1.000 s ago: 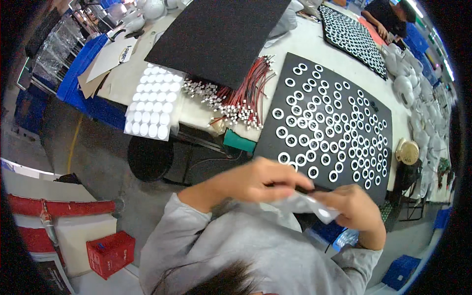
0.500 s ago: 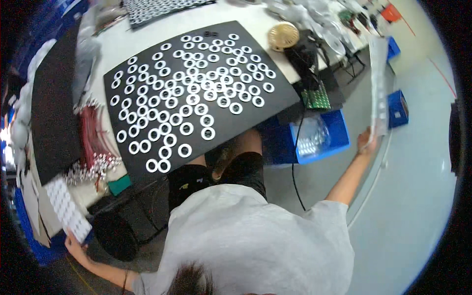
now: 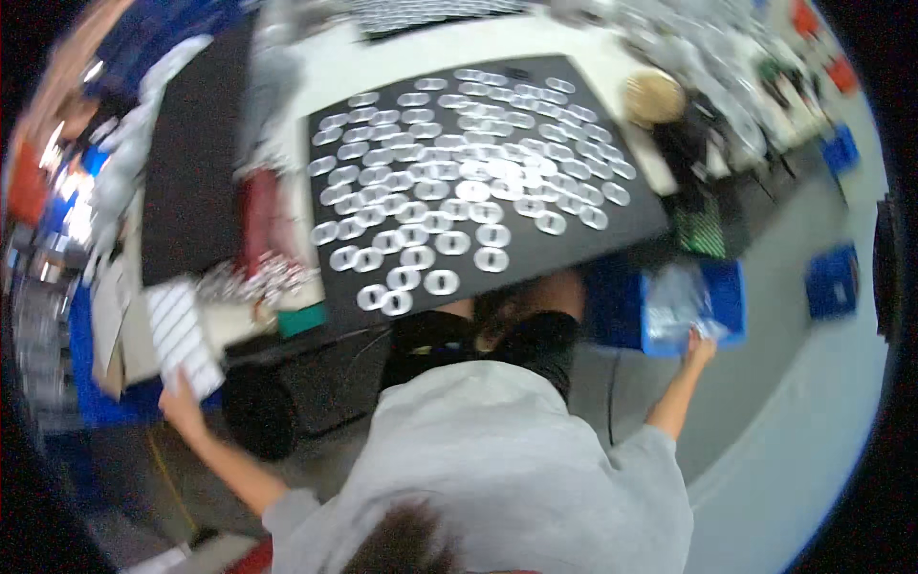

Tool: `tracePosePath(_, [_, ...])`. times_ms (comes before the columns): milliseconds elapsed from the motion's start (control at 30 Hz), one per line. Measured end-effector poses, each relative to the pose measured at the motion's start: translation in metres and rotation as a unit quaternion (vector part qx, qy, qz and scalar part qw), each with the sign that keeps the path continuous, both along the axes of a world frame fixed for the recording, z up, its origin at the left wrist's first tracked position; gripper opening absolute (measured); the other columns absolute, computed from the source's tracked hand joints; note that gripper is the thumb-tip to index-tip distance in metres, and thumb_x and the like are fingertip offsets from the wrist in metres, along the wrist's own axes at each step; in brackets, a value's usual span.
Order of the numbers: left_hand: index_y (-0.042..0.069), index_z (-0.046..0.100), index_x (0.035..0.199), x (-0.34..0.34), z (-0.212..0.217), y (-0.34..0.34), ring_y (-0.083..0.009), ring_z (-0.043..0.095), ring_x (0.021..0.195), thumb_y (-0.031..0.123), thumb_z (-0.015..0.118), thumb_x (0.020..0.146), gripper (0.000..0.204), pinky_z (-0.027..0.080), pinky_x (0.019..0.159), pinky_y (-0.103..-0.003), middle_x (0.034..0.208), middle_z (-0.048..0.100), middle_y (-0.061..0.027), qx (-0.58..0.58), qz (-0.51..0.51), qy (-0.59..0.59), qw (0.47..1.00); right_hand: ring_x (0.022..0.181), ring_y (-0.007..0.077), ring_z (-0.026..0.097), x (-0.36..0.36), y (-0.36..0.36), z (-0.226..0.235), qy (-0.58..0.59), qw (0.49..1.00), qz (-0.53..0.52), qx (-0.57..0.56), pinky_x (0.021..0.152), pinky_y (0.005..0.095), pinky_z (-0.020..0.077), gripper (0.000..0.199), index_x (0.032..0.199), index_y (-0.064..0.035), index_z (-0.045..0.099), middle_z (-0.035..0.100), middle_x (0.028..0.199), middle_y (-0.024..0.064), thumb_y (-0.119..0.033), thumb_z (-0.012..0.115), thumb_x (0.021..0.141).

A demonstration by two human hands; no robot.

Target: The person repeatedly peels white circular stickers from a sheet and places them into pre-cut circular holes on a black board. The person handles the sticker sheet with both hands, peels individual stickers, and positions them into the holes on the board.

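Two bare arms stretch wide apart from a person in a grey top, seen from above. Far out to the person's left, the left hand (image 3: pixel 180 402) touches the lower edge of a white sheet of round stickers (image 3: pixel 184 337) at the table's (image 3: pixel 316 67) edge; blur hides whether the fingers grip it. Out to the right, the right hand (image 3: pixel 700 344) is raised and pinches a clear plastic bag (image 3: pixel 675 304) at a blue crate (image 3: pixel 710 306) on the floor. Between them lies a black board (image 3: pixel 612 225) covered with white rings.
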State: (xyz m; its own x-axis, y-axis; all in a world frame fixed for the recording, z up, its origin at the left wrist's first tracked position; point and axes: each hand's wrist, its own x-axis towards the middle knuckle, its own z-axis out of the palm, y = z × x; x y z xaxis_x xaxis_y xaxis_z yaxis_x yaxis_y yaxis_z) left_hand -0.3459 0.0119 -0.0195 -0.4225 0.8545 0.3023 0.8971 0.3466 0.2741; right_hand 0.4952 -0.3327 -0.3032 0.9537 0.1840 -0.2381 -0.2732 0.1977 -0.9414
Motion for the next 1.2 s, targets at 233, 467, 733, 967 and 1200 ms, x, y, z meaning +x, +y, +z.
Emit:
tracePosePath(233, [0.008, 0.020, 0.126, 0.040, -0.008, 0.026, -0.0325, 0.007, 0.122, 0.057, 0.053, 0.062, 0.087, 0.011, 0.095, -0.047, 0.130, 0.008, -0.0219, -0.110, -0.038, 0.001, 0.993, 0.074, 0.0224, 0.053, 0.090, 0.037, -0.037, -0.235, 0.783, 0.255, -0.516, 0.056, 0.0341, 0.0436, 0.042, 0.101, -0.0009, 0.051, 0.054, 0.092, 0.0122, -0.032, 0.050, 0.073])
tracePosePath(467, [0.025, 0.030, 0.123, 0.055, 0.015, 0.007, -0.0341, 0.015, 0.119, 0.056, 0.062, 0.048, 0.087, 0.004, 0.091, -0.056, 0.129, 0.018, -0.0185, -0.125, -0.050, 0.082, 0.987, 0.088, 0.0177, 0.051, -0.082, 0.160, 0.241, -0.448, 0.871, 0.116, -0.166, 0.071, 0.0260, 0.0398, 0.027, 0.103, -0.0006, 0.047, 0.052, 0.101, 0.0081, -0.015, 0.037, 0.083])
tracePosePath(733, [0.020, 0.048, 0.110, 0.053, 0.018, 0.010, -0.0306, 0.027, 0.113, 0.056, 0.054, 0.058, 0.064, 0.002, 0.087, -0.061, 0.118, 0.036, -0.0169, -0.033, -0.074, 0.124, 0.989, 0.080, 0.0226, 0.050, -0.322, 0.287, 0.340, -0.547, 0.693, 0.451, 0.129, 0.071, 0.0313, 0.0396, 0.024, 0.085, 0.0042, 0.052, 0.054, 0.084, 0.0142, -0.014, 0.044, 0.071])
tracePosePath(967, [0.021, 0.039, 0.117, 0.034, 0.012, -0.002, -0.0322, 0.025, 0.114, 0.053, 0.053, 0.061, 0.066, -0.001, 0.089, -0.059, 0.117, 0.037, -0.0168, 0.084, -0.114, 0.093, 0.986, 0.097, 0.0279, 0.042, -0.565, 0.373, 0.341, -0.718, 0.301, 0.590, 0.213, 0.078, 0.0375, 0.0344, 0.042, 0.097, -0.0033, 0.046, 0.045, 0.104, 0.0142, -0.012, 0.062, 0.059])
tracePosePath(1200, [0.000, 0.046, 0.097, -0.001, -0.046, -0.057, -0.0135, 0.051, 0.079, 0.022, 0.042, 0.083, 0.027, 0.040, 0.067, -0.025, 0.091, 0.053, -0.0095, 0.447, 0.105, -0.533, 0.711, 0.105, 0.0280, 0.038, -0.700, 0.391, 0.320, -0.734, 0.248, 0.576, 0.260, 0.083, 0.0379, 0.0315, 0.049, 0.095, -0.0020, 0.045, 0.041, 0.112, 0.0173, -0.022, 0.066, 0.055])
